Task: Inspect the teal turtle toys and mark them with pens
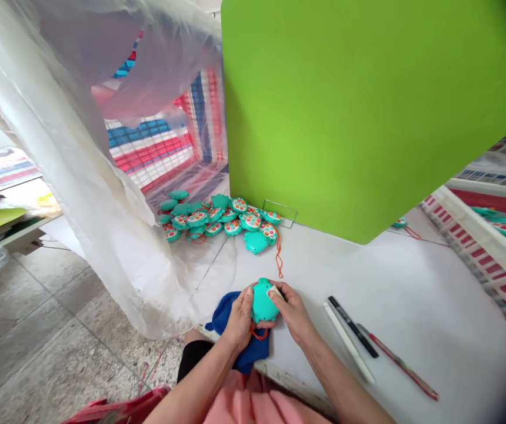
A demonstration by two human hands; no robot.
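Observation:
A turquoise animal-shaped toy (263,303) is gripped in my left hand (240,315), its plain side facing up and an orange cord loop (259,334) hanging below. My right hand (293,306) pinches a small whitish block (274,291), possibly an eraser or sponge, against the toy's upper right. Beneath the hands a blue cloth (230,312) lies at the table's front edge. Beyond them is a pile of similar toys (213,217), several showing white faces with coloured dots. The nearest toy (256,242) in that pile lies plain side up.
A tall green board (345,118) stands behind the white table (306,259). To the right lie a white stick-like tool (348,341), a black marker (353,327) and a thin red tool (405,365). Plastic sheeting (98,171) hangs at left; a crate (478,247) stands at far right.

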